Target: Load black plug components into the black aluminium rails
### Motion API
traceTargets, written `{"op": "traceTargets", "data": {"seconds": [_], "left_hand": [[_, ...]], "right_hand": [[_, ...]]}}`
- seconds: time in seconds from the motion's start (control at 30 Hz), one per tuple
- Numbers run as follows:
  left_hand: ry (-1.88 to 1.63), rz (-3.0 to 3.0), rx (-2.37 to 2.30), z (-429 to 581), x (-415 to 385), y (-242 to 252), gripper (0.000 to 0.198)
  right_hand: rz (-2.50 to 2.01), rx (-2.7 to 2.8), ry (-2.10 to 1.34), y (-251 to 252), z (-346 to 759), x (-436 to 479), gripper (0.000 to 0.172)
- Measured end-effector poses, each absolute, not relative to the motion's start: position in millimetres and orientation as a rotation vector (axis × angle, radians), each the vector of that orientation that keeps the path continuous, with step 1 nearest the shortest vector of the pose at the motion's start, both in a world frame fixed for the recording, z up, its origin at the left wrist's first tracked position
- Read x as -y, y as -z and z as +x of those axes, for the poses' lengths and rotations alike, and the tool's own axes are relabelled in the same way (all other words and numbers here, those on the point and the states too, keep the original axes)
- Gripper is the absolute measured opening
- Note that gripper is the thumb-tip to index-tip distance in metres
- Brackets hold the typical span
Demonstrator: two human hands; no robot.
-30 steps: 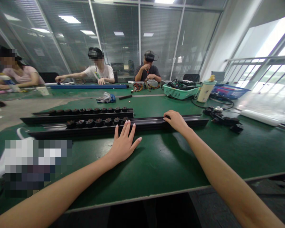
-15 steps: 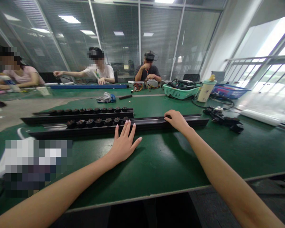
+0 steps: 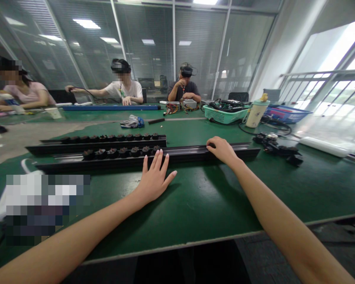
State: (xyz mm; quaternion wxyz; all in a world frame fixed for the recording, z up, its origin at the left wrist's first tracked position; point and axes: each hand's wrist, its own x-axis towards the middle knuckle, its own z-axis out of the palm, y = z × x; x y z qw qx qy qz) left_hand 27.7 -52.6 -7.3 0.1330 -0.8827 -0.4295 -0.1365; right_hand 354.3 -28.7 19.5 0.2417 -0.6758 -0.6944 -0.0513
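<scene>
The left hand (image 3: 154, 179) lies spread on the green desk (image 3: 213, 201), fingertips reaching over a long black rail (image 3: 189, 153). The right hand (image 3: 221, 150) curls over that rail; any grip cannot be told. Dark round parts (image 3: 121, 152) line the rail, a second rail (image 3: 94, 144) just beyond.

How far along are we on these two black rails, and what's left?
The far black rail looks finished: dark ribbed fittings fill its visible length. The near black rail looks about half done, with fittings stopping near its middle. In hand: the right hand rests on that rail's bare stretch, and the left hand lies flat on the green table. Left: probably that bare stretch.
</scene>
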Motion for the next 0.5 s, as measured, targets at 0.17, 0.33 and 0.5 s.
{"op": "traceTargets", "data": {"seconds": [0.17, 0.33, 0.5], "left_hand": [[0.396, -2.56, 1.247, 27, 52, 7, 0.075], [0.385, -2.559, 1.255, 28, 52, 8, 0.075], [0.38, -2.555, 1.252, 28, 52, 8, 0.075]], "right_hand": [[-1.776, 1.852, 0.137, -11, 360, 24, 0.023], [-1.759, 1.783, 0.181, -4, 365, 17, 0.022], [-1.814, 1.759, 0.267, -4, 363, 20, 0.014]]}}
